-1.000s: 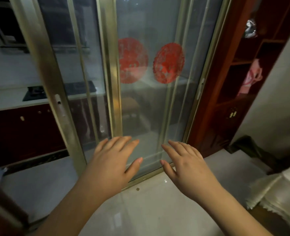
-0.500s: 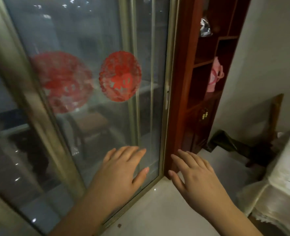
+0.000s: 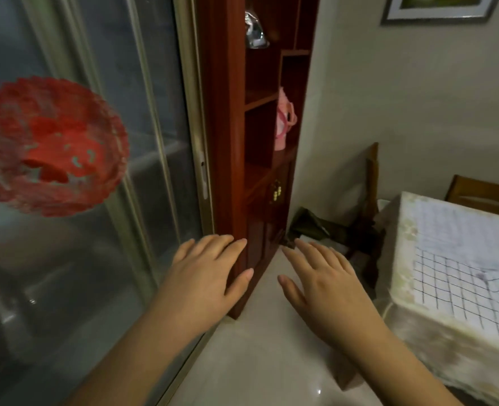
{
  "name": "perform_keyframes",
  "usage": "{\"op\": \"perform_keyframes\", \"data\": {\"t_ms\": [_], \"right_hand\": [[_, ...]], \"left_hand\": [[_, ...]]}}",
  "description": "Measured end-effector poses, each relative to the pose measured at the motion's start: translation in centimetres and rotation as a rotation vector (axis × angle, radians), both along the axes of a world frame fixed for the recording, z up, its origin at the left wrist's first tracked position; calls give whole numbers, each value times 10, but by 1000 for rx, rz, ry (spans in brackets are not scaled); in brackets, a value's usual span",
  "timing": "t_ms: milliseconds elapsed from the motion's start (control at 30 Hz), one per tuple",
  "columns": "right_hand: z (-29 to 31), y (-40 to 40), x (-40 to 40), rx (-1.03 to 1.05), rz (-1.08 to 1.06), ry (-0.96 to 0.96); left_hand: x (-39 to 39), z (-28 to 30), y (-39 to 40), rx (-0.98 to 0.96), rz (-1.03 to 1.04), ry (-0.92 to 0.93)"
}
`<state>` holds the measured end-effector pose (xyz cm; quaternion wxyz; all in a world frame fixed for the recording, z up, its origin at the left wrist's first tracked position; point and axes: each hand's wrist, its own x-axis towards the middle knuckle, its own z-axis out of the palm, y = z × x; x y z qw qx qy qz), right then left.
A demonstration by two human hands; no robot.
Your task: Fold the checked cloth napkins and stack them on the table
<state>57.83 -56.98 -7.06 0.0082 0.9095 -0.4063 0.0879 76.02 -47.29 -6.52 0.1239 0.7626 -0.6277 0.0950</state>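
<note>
A white cloth napkin with a dark checked grid [image 3: 462, 276] lies spread on a table [image 3: 400, 259] at the right edge of the view; the table is draped in a pale fringed cover. My left hand [image 3: 210, 276] and my right hand [image 3: 321, 282] are held out in front of me over the floor, palms down, fingers straight and spread. Neither hand holds or touches anything. Both are to the left of the table, apart from the napkin.
A glass sliding door [image 3: 95, 200] with a red paper cutting [image 3: 49, 145] fills the left. A dark red wooden shelf cabinet [image 3: 242, 142] stands ahead, with a pink object [image 3: 284, 121] on a shelf. Dark bags [image 3: 324, 230] lie in the corner. Pale tiled floor [image 3: 271, 361] lies below.
The view has swung to the right: the glass door slid left and the table with the checked napkin came into sight. Both hands keep the same outstretched pose.
</note>
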Motion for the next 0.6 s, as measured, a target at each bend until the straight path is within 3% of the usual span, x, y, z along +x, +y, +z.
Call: {"op": "perform_keyframes", "data": {"t_ms": [300,600], "right_hand": [[12,-84,64,-24,-162,-45],[-4,-155,70,-44,-345,-37]], "left_hand": [[81,7,-121,-7,-180,-58],[87,-9,-226,54,-378,-58]]}}
